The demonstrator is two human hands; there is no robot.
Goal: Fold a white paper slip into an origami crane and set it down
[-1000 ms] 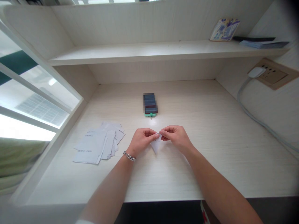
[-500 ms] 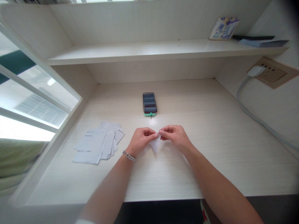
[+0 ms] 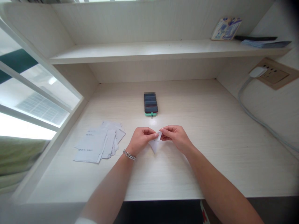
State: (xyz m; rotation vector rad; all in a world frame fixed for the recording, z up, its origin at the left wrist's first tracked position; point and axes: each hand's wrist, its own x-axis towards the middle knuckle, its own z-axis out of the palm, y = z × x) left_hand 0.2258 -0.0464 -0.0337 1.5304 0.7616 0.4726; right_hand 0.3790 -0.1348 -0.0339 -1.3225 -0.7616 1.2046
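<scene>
At the far left of my desk [image 3: 177, 169], a window [image 3: 35, 93] with white frames runs along the edge, throwing bright light across the pale wood-grain top. Just inside it, near the desk's left side, lies a loose, overlapping stack of printed white sheets [image 3: 99, 143]. Next comes my left hand [image 3: 141, 141], a chain bracelet [image 3: 129, 154] on its wrist, its thumb and curled fingers pinching the top of a small folded piece of white paper [image 3: 154, 144]. The paper sits near the middle of the desk, toward the front edge, its point aimed down toward me. My right hand [image 3: 174, 137] pinches the same paper from the other side, fingertips nearly meeting those of my left hand. Straight ahead, toward the back edge, a phone [image 3: 150, 103] lies flat, its surface pixelated and a green band at its near end. At the right, a white plug [image 3: 256, 72] sits in a tan wall socket [image 3: 272, 73], its pale cable [image 3: 249, 107] running down the wall. On the shelf [image 3: 163, 50] above, toward the right, a printed card [image 3: 226, 28] leans beside a flat bluish pile of papers [image 3: 266, 44].
</scene>
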